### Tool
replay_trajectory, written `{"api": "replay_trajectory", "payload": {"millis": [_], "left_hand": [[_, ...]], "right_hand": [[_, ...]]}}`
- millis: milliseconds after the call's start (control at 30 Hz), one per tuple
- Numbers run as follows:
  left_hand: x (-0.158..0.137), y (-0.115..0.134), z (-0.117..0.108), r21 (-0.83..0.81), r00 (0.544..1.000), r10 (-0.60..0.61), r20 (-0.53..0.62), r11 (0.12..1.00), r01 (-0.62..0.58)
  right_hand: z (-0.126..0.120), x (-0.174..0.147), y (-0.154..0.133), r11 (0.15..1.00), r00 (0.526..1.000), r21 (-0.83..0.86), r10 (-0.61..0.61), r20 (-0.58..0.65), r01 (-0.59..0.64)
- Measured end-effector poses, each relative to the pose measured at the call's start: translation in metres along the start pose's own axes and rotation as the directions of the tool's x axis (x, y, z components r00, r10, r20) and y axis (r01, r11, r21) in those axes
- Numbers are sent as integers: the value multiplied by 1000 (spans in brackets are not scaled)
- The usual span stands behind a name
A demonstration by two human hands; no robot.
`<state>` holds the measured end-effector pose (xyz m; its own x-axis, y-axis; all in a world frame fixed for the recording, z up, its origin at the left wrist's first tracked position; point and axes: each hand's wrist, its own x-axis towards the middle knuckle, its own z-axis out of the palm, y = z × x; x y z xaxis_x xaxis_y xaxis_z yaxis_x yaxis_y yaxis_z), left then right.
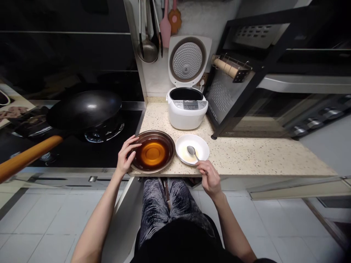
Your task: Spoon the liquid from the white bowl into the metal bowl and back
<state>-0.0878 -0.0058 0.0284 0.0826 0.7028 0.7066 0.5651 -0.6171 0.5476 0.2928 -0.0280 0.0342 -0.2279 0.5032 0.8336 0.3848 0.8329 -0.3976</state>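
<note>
Stirring seems unfinished: the right hand (211, 178) grips a spoon (191, 150) inside the white bowl (202, 144) of pale liquid (187, 156), the open left hand (127, 155) touching the metal bowl (171, 148).

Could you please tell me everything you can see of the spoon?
The spoon looks like shiny grey metal, with a rounded head and slim handle. It slants into the white bowl, head at the far end, in or just above pale liquid; which, I cannot tell. The right hand grips the handle, hiding its end.
</note>
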Motion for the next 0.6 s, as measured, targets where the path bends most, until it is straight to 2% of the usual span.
{"api": "replay_trajectory", "payload": {"millis": [67, 133, 233, 333, 467, 600], "left_hand": [[0, 0, 0, 7, 1000, -5, 0, 1000, 5], [-1, 0, 1, 4, 1000, -9, -3, 1000, 9], [-1, 0, 1, -7, 1000, -5, -1, 1000, 5], [-1, 1, 1, -17, 1000, -1, -4, 1000, 1], [0, 2, 1, -5, 1000, -13, -1, 1000, 13], [1, 3, 1, -6, 1000, -13, 1, 1000, 13]], "right_hand": [[2, 0, -1, 1000, 999, 6, 30, -34, -30], [6, 0, -5, 994, 984, 31, 108, -139, -105], [15, 3, -13, 969, 921, 125, 242, -306, -213], [27, 9, -23, 948, 872, 226, 299, -388, -224], [44, 19, -37, 902, 857, 366, 364, -365, -227], [61, 23, -48, 814, 861, 472, 470, -194, -338]]}}
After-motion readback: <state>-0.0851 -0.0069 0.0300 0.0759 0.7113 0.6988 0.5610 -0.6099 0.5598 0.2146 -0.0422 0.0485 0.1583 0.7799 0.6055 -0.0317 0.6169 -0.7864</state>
